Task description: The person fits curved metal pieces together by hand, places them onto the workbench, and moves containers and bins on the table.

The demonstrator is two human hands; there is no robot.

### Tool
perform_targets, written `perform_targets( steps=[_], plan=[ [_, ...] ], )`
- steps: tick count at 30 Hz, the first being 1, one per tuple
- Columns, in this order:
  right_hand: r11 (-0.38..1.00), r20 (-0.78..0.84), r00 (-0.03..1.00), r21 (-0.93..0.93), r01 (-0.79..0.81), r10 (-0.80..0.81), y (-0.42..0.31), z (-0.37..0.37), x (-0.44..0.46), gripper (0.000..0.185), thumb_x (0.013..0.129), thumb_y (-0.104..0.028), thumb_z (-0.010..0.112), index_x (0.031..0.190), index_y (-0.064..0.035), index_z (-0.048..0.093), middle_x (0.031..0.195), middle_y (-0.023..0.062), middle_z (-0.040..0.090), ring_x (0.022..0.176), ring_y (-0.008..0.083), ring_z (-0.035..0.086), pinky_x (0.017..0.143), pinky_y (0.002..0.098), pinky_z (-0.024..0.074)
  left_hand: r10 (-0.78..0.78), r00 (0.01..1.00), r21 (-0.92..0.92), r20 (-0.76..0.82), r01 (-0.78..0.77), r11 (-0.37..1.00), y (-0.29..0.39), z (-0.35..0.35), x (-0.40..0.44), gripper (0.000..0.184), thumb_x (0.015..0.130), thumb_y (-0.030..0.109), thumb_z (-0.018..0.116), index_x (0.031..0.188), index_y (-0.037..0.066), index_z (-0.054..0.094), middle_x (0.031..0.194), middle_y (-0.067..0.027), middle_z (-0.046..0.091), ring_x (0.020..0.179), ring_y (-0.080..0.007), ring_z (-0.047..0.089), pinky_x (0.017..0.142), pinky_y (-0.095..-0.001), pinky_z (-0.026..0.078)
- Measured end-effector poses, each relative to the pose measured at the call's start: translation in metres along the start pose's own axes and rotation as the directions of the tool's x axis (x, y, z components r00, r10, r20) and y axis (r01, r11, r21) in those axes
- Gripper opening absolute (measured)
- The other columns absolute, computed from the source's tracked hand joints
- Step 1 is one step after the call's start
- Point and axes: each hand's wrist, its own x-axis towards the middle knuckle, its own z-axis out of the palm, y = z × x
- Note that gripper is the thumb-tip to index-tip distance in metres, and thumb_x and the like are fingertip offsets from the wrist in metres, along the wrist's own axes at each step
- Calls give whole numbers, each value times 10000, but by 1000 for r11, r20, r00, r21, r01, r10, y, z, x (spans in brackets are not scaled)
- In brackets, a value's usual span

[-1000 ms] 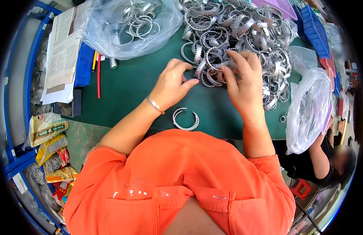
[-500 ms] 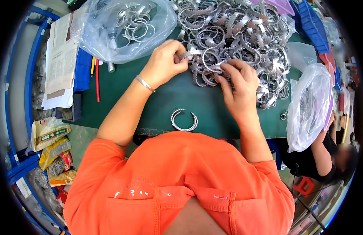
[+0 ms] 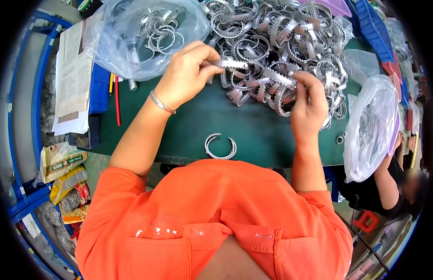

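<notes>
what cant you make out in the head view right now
Head view:
End of the held ring: behind the left hand
Whether the right hand grips the nearest ring: blurred
Lowest rings in the pile: under others
Print on the newspaper: too small
Pile's far side: past top edge

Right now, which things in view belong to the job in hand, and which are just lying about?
In use, it seems:
Left hand, holding a toothed metal band
Right hand, fingers at another band
Heap of bands
Clear bag with bands inside

Lying about, probably:
Newspaper
Red rod
Blue tray
</notes>
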Motion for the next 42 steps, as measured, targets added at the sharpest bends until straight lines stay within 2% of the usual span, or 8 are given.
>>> perform_targets(
  steps=[3, 7, 13, 17, 23, 31, 37, 42],
  plan=[
    [975, 58, 982, 122, -185, 179, -13, -7, 13, 169, 809, 70, 519, 909, -31, 611, 846, 98, 586, 620, 141, 576, 423, 228, 456, 214, 976, 133, -41, -206, 969, 6, -8, 5, 139, 698, -67, 626, 822, -20, 584, 772, -80, 551, 627, -129, 580, 553, -238, 459],
    [984, -120, 981, -109, 140, -153, -16, -12, 23, 231, 759, 118, 522, 916, -19, 621, 845, 111, 606, 719, 229, 594, 615, 292, 480, 482, 875, 227, -40, -461, 858, 16, -22, 11, 111, 722, -60, 621, 816, -17, 582, 803, -81, 583, 647, -122, 579, 587, -233, 463],
    [846, 33, 926, -396, 358, -376, -1, -5, 52, 300, 703, 18, 573, 966, -109, 640, 954, 61, 587, 874, 261, 524, 749, 341, 395, -501, 863, -654, 69, 419, 630, 5, 0, -8, 106, 839, 33, 572, 928, -13, 541, 838, -69, 598, 703, -104, 590, 708, -270, 526],
    [832, 72, 950, -466, 301, -304, 4, 3, 40, 267, 747, -37, 584, 1002, -107, 624, 991, 62, 575, 923, 257, 506, 803, 355, 360, -376, 890, -757, -260, 54, 651, 2, 10, -32, 116, 830, 17, 581, 930, -9, 529, 878, -113, 600, 726, -131, 606, 705, -302, 544],
    [893, 36, 895, -60, 447, -445, -30, 5, 22, 261, 730, 26, 627, 986, -17, 604, 938, 128, 571, 793, 251, 556, 690, 324, 448, -388, 922, -786, 15, 250, 565, 14, 16, -58, 139, 820, -1, 580, 941, -32, 519, 915, -154, 605, 709, -157, 613, 694, -312, 546],
    [880, 289, 955, 435, -189, 62, -30, 17, -39, 226, 719, -13, 697, 926, 5, 608, 812, 85, 598, 630, 128, 576, 541, 220, 470, -414, 874, -834, 255, 415, 363, 29, 30, -93, 207, 797, -9, 610, 979, -27, 511, 950, -146, 599, 763, -155, 613, 716, -286, 532],
    [922, 281, 959, 378, -79, -33, -37, 13, -47, 187, 718, 5, 689, 890, 8, 617, 799, 77, 597, 608, 114, 557, 523, 214, 458, -269, 959, -566, 88, 270, 779, 35, 34, -94, 280, 796, -15, 620, 1067, -40, 553, 994, -61, 544, 811, -94, 549, 668, -209, 466],
    [849, 420, 903, 441, -291, 91, -38, 8, -48, 143, 838, -57, 579, 959, 13, 612, 813, 71, 604, 629, 93, 560, 543, 207, 445, -495, 826, -685, 270, 526, 504, 41, 33, -95, 190, 865, 103, 569, 985, -41, 599, 739, -56, 609, 560, -72, 522, 535, -195, 453]
  ],
)
